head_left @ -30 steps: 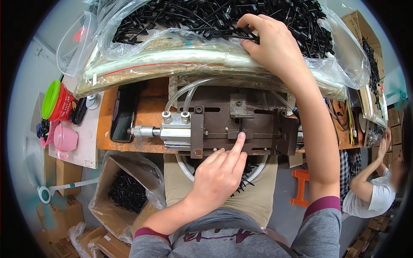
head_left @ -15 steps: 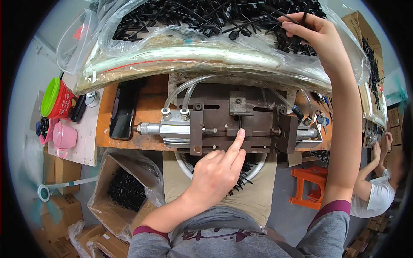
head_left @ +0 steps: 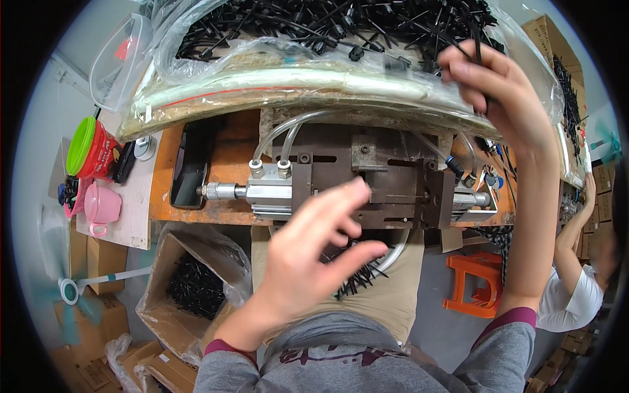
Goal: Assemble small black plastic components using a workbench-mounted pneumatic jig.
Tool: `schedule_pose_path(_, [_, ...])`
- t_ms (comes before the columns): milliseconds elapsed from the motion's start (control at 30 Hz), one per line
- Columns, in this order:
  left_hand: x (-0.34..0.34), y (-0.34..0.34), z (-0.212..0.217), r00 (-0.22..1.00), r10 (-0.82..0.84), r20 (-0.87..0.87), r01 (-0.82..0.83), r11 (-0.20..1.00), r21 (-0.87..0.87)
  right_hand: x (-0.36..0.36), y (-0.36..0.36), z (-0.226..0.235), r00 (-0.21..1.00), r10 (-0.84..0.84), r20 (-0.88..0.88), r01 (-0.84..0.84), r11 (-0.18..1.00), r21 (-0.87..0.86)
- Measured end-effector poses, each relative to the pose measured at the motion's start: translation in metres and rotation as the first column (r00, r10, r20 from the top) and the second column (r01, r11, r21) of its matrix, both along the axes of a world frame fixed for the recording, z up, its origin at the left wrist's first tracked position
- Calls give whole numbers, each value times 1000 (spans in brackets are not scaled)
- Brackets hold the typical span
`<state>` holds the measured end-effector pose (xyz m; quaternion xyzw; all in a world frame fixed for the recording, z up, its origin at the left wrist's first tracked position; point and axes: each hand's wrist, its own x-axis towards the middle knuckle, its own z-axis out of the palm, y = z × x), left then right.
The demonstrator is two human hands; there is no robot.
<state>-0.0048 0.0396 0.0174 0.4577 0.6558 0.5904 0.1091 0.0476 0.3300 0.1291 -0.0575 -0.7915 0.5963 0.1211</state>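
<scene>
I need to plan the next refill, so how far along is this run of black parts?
Done: black parts fill the box by the person's left knee, and more lie in the ring under the press. In hand: the right hand pinches one thin black part lifted from the bag; the left hand hovers open before the press. Left: the bag is heaped high, so plenty remains.

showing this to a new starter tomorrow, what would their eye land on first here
Most likely the big clear plastic bag heaped with thin black plastic parts along the top, where the right hand pinches one black part. Next, the dark metal fixture with a pneumatic cylinder on the orange bench at centre, with the left hand raised, fingers spread, in front of it.
</scene>
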Motion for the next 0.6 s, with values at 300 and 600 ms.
schedule_pose_path(300, [-4,-14,13,956,-161,244,170,985,-14,58,-77,-58,922,130,364,17,927,-374])
schedule_pose_path(600, [21,-3,-26,898,68,-435,-114,990,-82,89,-118,-93,958,-281,62,265,776,-572])
